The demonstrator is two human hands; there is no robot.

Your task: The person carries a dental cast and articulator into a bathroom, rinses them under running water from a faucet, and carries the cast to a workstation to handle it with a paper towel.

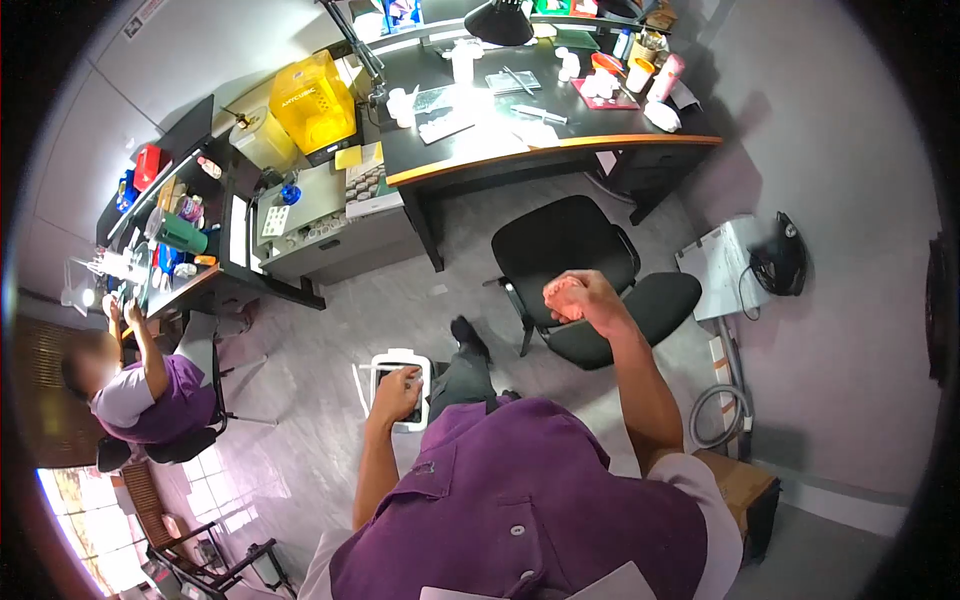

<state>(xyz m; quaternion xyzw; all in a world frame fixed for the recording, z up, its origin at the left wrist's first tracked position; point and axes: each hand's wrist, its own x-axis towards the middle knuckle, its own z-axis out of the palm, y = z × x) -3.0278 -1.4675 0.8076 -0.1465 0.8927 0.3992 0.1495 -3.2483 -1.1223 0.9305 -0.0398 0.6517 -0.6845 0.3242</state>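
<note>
My right hand [603, 306] is raised in front of the black office chair [560, 240], its fingers closed round a pink, lumpy piece [564, 298] shaped like a dental model. Part of that piece is hidden by the fingers. Lower and to the left, my left hand [395, 394] hangs over a white-rimmed bin [402, 356] on the floor. Its fingers are loosely bent and apart, with nothing visible in them.
A black desk [450, 70] with a lamp [500, 22], a red tray [605, 95] and small tools stands ahead. Grey drawers [335, 250] and a yellow-covered machine [313, 103] are beside it. At left, a seated person [165, 400] works. A white box [722, 262] sits by the right wall.
</note>
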